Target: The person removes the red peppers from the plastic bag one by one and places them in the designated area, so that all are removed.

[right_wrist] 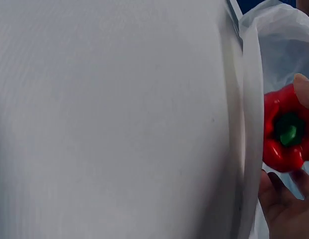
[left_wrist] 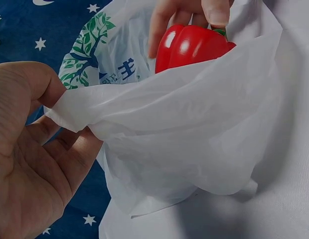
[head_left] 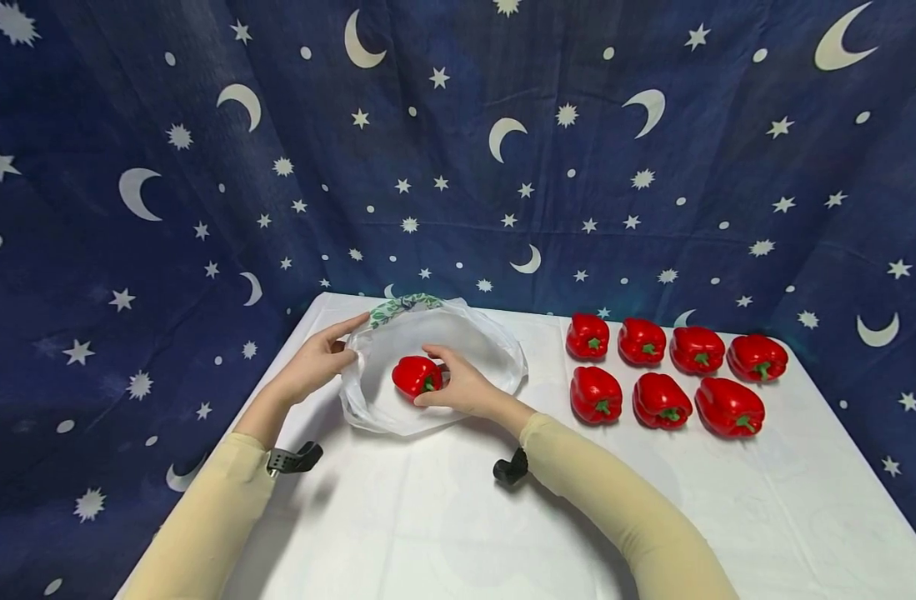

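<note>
A white plastic bag [head_left: 386, 421] with a green leaf print stands with its mouth wide. My left hand [head_left: 307, 367] pinches the bag's left rim between thumb and fingers, as the left wrist view shows on the white plastic [left_wrist: 179, 129]. Inside the mouth, my right hand [head_left: 468, 387] grips a red bell pepper [head_left: 412, 377] with a green stem. In the right wrist view, the thumb lies on one side of the pepper [right_wrist: 276, 107] and fingers show at the opposite side. The bag's front wall hides the pepper's lower part in the left wrist view.
To the right of the bag, several red bell peppers [head_left: 596, 395] lie in two rows on the white tablecloth [head_left: 458, 533]. A dark blue curtain [head_left: 442, 150] with moons and stars hangs behind the table and along its left side.
</note>
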Tool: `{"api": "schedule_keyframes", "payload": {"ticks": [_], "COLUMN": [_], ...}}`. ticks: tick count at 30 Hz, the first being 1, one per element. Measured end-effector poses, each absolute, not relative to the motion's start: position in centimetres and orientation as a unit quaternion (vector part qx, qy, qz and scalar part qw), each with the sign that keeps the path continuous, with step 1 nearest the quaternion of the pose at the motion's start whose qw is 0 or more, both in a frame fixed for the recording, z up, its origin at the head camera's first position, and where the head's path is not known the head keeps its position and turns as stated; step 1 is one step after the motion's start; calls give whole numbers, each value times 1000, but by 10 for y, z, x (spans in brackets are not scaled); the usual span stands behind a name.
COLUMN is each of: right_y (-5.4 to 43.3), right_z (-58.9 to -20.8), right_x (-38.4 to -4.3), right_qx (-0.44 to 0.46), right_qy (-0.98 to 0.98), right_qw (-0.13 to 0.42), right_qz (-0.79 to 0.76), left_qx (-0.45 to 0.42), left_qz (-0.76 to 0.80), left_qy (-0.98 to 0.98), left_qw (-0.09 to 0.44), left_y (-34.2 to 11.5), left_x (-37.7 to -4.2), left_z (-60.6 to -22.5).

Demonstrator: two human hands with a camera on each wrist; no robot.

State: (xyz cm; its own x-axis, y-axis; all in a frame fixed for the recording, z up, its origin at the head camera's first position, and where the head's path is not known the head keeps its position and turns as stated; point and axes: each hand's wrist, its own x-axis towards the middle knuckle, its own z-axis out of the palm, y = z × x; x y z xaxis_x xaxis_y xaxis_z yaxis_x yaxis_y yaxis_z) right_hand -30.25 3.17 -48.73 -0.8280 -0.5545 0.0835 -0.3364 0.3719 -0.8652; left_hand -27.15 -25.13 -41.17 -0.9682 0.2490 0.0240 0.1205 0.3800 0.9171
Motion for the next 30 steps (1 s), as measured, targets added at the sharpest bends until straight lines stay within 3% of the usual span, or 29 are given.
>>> {"api": "schedule_keyframes", "payload": {"ticks": [30], "right_y": [24], "right_z": [-490], "right_x": [-298], "right_qx": [-254], "right_qy": [847], "right_qw": [100], "right_qz": [-455], "left_qx": [111], "left_qz": [537], "left_qy": [834], "left_qw": [63], "left_y": [-248], "left_x": [-270], "left_z": [-412]}}
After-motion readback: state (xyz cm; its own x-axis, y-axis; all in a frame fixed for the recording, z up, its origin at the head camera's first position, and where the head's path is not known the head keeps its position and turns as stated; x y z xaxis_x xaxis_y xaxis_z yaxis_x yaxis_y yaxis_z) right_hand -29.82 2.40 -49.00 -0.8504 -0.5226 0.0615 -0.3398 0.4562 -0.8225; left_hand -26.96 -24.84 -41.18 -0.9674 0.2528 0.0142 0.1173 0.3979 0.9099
